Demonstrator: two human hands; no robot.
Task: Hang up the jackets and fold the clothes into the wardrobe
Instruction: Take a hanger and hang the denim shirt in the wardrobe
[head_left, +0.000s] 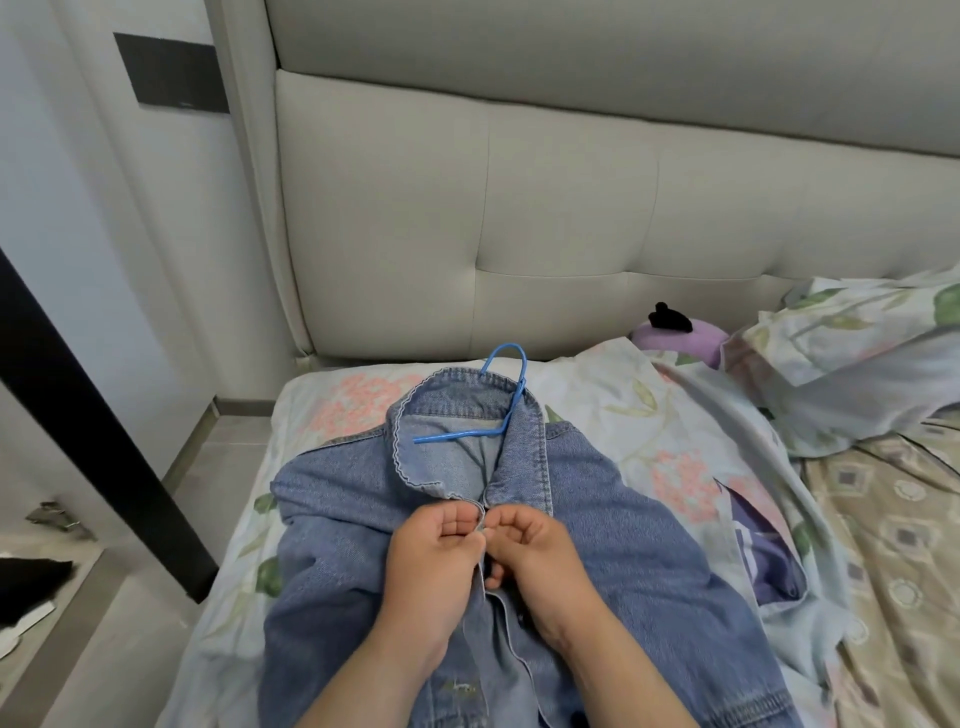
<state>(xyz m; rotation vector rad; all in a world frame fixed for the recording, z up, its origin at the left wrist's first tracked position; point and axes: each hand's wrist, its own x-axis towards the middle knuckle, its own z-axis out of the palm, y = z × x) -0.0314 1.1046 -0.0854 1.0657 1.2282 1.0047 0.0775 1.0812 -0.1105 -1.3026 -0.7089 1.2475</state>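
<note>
Floral bedsheet (613, 415) under denim jacket (675, 582); headboard (467, 234) seemingly leather.

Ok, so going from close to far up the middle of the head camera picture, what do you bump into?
Left hand and right hand pinching the front of the denim jacket → blue hanger in its collar → floral pillow → padded headboard.

Blue hanger (457, 435) mostly hidden in jacket (337, 519) — btm hem cropped.
</note>
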